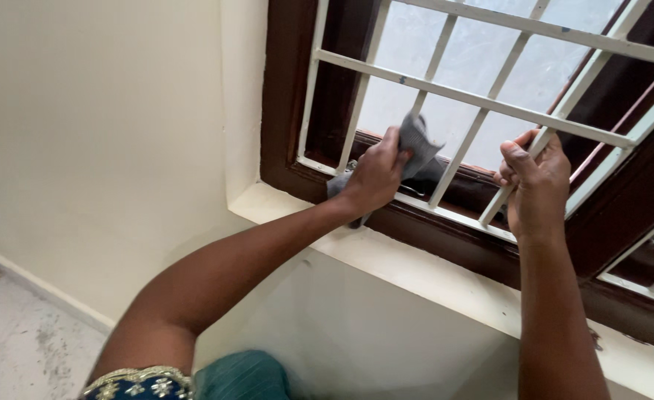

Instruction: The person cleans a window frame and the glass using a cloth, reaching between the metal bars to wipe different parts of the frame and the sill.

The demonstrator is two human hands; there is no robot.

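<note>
Head view shows the left hand [375, 178] bunching a grey cloth [418, 148] at the grille's [482, 104] lower bar, fingers closed round it, cloth partly hidden. Right hand [538, 181] grips a slanted white bar; the frosted pane [490, 59] hides everything outside.

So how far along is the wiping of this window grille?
Done: nothing can be told; no bar looks clearly cleaner. In hand: the left hand presses a grey cloth at the bottom rail of the white grille, while the right hand grips a bar. Left: upper bars show dark specks.
</note>
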